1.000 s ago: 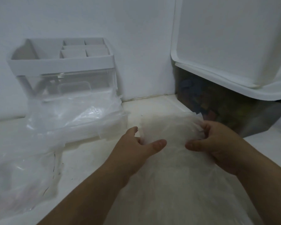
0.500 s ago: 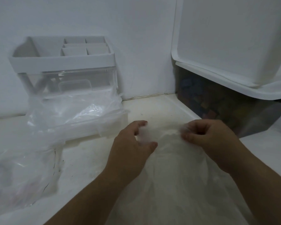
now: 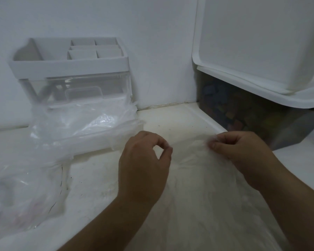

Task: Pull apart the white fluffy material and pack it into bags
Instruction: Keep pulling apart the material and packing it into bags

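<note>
- The fluff (image 3: 203, 196) lies on the surface (image 3: 98, 178), a broad sheet running from the near edge up to the hands. Its far rim spans the gap between them.
- The left hand (image 3: 145, 165) pinches the rim's left end with thumb and forefinger. The right hand (image 3: 241, 153) nips the right end in curled fingers (image 3: 214, 144).
- The fluff is wispy and translucent — it will likely part sideways.
- The bags (image 3: 71, 138) are clear, crinkled film, slack towards the left edge — nearer the left hand.

A home storage corner: white organizer (image 3: 69, 64), lidded plastic bin (image 3: 252, 115).
</note>
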